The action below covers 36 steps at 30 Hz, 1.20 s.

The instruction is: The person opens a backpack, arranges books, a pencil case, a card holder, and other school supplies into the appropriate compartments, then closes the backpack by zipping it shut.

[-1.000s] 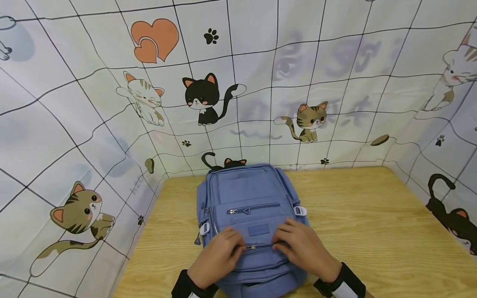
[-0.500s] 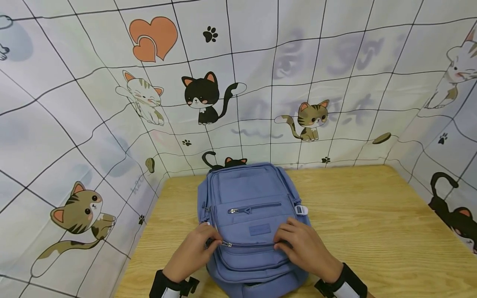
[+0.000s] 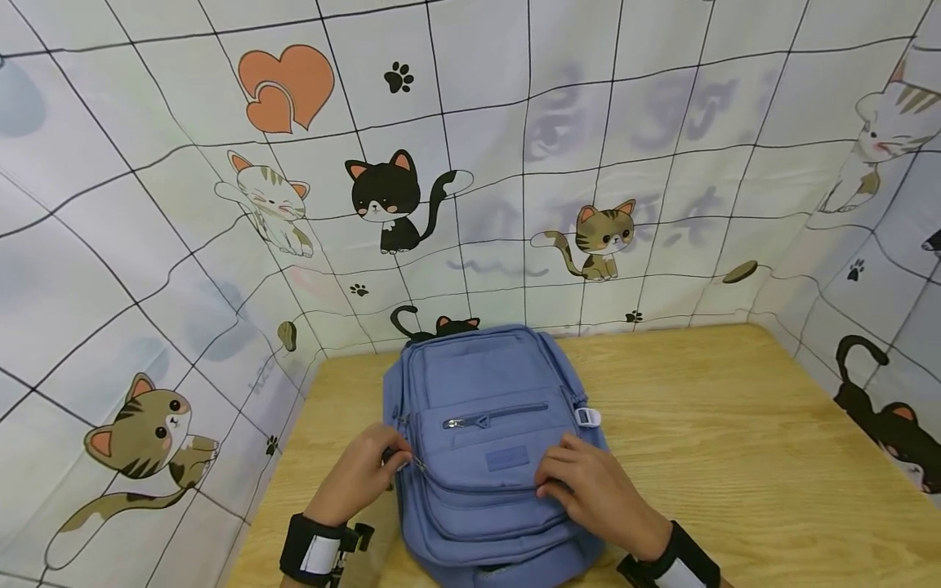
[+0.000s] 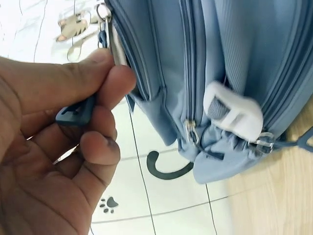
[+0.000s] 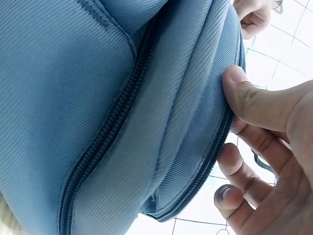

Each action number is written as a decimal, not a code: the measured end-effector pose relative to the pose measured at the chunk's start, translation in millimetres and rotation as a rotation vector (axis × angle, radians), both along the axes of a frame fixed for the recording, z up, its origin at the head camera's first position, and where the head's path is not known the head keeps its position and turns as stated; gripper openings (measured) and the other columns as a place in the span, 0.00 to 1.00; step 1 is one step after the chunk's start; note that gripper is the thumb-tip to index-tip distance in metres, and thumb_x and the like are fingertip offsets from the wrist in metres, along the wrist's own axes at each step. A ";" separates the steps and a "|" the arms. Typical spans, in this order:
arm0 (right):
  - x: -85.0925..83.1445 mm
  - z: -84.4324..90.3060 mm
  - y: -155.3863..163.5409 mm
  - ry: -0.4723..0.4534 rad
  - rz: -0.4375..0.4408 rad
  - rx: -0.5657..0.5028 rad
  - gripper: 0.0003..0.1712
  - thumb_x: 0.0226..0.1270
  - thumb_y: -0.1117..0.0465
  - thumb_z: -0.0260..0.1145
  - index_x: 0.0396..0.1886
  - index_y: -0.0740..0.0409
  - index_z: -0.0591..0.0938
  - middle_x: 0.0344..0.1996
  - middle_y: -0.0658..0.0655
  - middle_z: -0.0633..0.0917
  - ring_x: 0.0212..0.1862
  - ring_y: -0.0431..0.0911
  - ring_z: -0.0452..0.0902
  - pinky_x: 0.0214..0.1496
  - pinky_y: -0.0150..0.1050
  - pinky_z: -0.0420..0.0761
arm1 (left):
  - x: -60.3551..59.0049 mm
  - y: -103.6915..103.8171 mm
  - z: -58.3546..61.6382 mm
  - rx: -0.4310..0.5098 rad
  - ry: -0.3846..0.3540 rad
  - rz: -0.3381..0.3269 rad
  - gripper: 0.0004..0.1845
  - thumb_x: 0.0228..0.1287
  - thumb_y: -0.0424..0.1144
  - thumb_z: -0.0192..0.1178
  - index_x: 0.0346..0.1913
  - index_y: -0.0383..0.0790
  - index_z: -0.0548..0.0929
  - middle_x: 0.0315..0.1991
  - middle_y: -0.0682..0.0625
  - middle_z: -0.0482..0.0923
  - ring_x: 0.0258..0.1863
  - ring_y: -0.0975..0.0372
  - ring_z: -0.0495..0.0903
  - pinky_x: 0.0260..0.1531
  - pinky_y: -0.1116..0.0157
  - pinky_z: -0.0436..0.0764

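Observation:
A blue backpack (image 3: 478, 371) lies on the table with its front pockets facing up. At the left end of the lower front pocket's zipper, my left hand (image 3: 360, 474) pinches the zipper pull. The left wrist view shows the dark triangular end of that zipper pull (image 4: 76, 115) sticking out below the thumb and index finger. My right hand (image 3: 595, 494) holds the pocket's edge near the zipper's right side. In the right wrist view, the thumb and a finger of the right hand (image 5: 274, 142) pinch the fabric along the zipper (image 5: 205, 171).
The wooden table (image 3: 698, 408) extends to the right of the backpack. A cat-printed cloth (image 3: 492, 180) hangs behind and at both sides. White buckles show on the bag's sides, one buckle (image 3: 588, 417) at right. An upper pocket zipper (image 3: 500, 415) crosses the bag's front.
My left hand has moved left and slightly up with the zipper pull, from mid-pocket to the pocket's left edge. The right hand has stayed at the right side of the zipper.

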State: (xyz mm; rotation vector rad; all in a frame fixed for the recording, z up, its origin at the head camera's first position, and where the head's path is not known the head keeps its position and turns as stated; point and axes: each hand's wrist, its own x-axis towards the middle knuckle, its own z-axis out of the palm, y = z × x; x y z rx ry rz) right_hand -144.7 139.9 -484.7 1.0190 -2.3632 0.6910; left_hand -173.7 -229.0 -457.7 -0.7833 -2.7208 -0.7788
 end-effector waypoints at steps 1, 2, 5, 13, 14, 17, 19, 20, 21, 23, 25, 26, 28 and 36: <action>0.0 0.0 -0.5 -0.002 0.007 -0.003 0.15 0.57 0.58 0.83 0.31 0.38 0.83 0.30 0.35 0.80 0.34 0.30 0.63 0.37 0.26 0.72 | -1.8 -1.2 -0.7 0.005 0.000 0.003 0.07 0.66 0.28 0.72 0.37 0.45 0.87 0.36 0.56 0.80 0.35 0.68 0.76 0.35 0.67 0.80; 0.0 -0.2 -1.1 -0.003 0.013 -0.005 0.14 0.57 0.58 0.83 0.31 0.38 0.83 0.30 0.35 0.80 0.34 0.30 0.63 0.37 0.26 0.72 | -3.5 -2.3 -1.4 0.010 -0.001 0.005 0.07 0.66 0.28 0.72 0.37 0.45 0.87 0.36 0.56 0.80 0.35 0.68 0.76 0.35 0.66 0.80; 0.2 -1.6 -2.8 -0.005 0.024 -0.017 0.14 0.58 0.59 0.82 0.31 0.38 0.83 0.30 0.35 0.80 0.34 0.30 0.63 0.37 0.25 0.72 | -8.8 -5.2 -3.1 0.014 -0.012 -0.002 0.07 0.67 0.29 0.71 0.38 0.45 0.87 0.36 0.56 0.81 0.35 0.67 0.77 0.35 0.66 0.81; 0.0 -5.9 -5.0 -0.009 0.036 -0.035 0.15 0.59 0.59 0.82 0.32 0.36 0.83 0.31 0.34 0.79 0.35 0.30 0.63 0.39 0.25 0.72 | -27.7 -12.4 -2.4 0.026 0.008 0.061 0.06 0.66 0.27 0.71 0.37 0.43 0.88 0.36 0.54 0.82 0.37 0.64 0.79 0.38 0.64 0.82; 0.0 -6.0 -4.9 -0.011 0.037 -0.037 0.15 0.59 0.59 0.82 0.32 0.36 0.83 0.31 0.34 0.79 0.35 0.30 0.63 0.39 0.25 0.72 | -30.9 -12.8 -2.4 0.030 0.016 0.063 0.06 0.66 0.27 0.71 0.37 0.42 0.89 0.36 0.54 0.82 0.37 0.63 0.79 0.38 0.64 0.82; -0.1 -6.1 -5.0 -0.012 0.036 -0.037 0.15 0.58 0.59 0.82 0.32 0.36 0.83 0.31 0.34 0.79 0.35 0.30 0.63 0.39 0.25 0.72 | -41.5 -13.5 -3.5 0.023 0.047 0.060 0.05 0.65 0.27 0.71 0.37 0.41 0.88 0.35 0.52 0.83 0.37 0.62 0.80 0.39 0.63 0.83; 0.1 -6.1 -5.3 -0.017 0.039 -0.039 0.15 0.58 0.59 0.82 0.31 0.36 0.83 0.31 0.34 0.79 0.34 0.30 0.64 0.38 0.25 0.72 | -48.4 -14.3 -4.4 0.021 0.048 0.071 0.05 0.66 0.27 0.71 0.38 0.40 0.89 0.36 0.51 0.84 0.38 0.61 0.81 0.39 0.62 0.83; 0.5 -5.8 -5.3 -0.023 0.040 -0.039 0.15 0.59 0.59 0.82 0.31 0.36 0.83 0.31 0.34 0.80 0.34 0.30 0.64 0.38 0.25 0.72 | -51.8 -14.9 -5.0 0.021 0.042 0.079 0.05 0.66 0.27 0.71 0.38 0.40 0.89 0.37 0.50 0.85 0.38 0.61 0.81 0.40 0.61 0.83; 0.9 -5.7 -5.3 -0.032 0.037 -0.037 0.15 0.59 0.59 0.82 0.31 0.35 0.83 0.31 0.33 0.79 0.34 0.29 0.64 0.38 0.24 0.72 | -55.2 -15.2 -5.2 0.021 0.035 0.087 0.05 0.66 0.27 0.71 0.39 0.40 0.89 0.37 0.50 0.85 0.38 0.61 0.82 0.40 0.61 0.84; 2.1 -6.1 -4.7 -0.043 0.034 -0.037 0.15 0.59 0.59 0.81 0.31 0.35 0.83 0.31 0.33 0.79 0.34 0.29 0.63 0.38 0.24 0.71 | -61.7 -15.5 -6.2 0.021 0.020 0.100 0.04 0.66 0.28 0.71 0.40 0.39 0.90 0.39 0.49 0.86 0.38 0.60 0.83 0.41 0.60 0.84; 3.4 -6.5 -4.1 -0.052 0.033 -0.042 0.16 0.59 0.59 0.81 0.31 0.35 0.82 0.31 0.32 0.79 0.34 0.29 0.63 0.37 0.24 0.71 | -66.9 -15.0 -7.1 0.018 0.010 0.109 0.04 0.66 0.28 0.72 0.41 0.39 0.90 0.39 0.48 0.87 0.38 0.61 0.83 0.41 0.59 0.84; 3.9 -6.7 -3.8 -0.053 0.029 -0.043 0.16 0.59 0.59 0.81 0.31 0.34 0.82 0.31 0.32 0.79 0.34 0.29 0.63 0.37 0.24 0.71 | -68.9 -14.2 -7.5 0.018 0.010 0.110 0.04 0.66 0.28 0.72 0.41 0.39 0.90 0.39 0.48 0.87 0.38 0.61 0.83 0.41 0.58 0.84; 4.4 -7.4 -3.6 -0.050 0.027 -0.046 0.16 0.59 0.59 0.81 0.31 0.34 0.82 0.30 0.32 0.79 0.34 0.29 0.63 0.37 0.24 0.71 | -71.3 -12.2 -8.5 0.021 0.016 0.115 0.04 0.66 0.29 0.73 0.41 0.38 0.91 0.38 0.48 0.87 0.38 0.61 0.83 0.41 0.58 0.84; 1.2 0.1 9.5 -0.212 0.017 -0.045 0.05 0.72 0.52 0.73 0.44 0.37 0.86 0.43 0.36 0.83 0.44 0.33 0.76 0.46 0.32 0.82 | -63.0 -6.8 -18.0 0.064 -0.101 0.187 0.15 0.74 0.38 0.68 0.57 0.34 0.86 0.54 0.39 0.85 0.55 0.48 0.85 0.55 0.48 0.85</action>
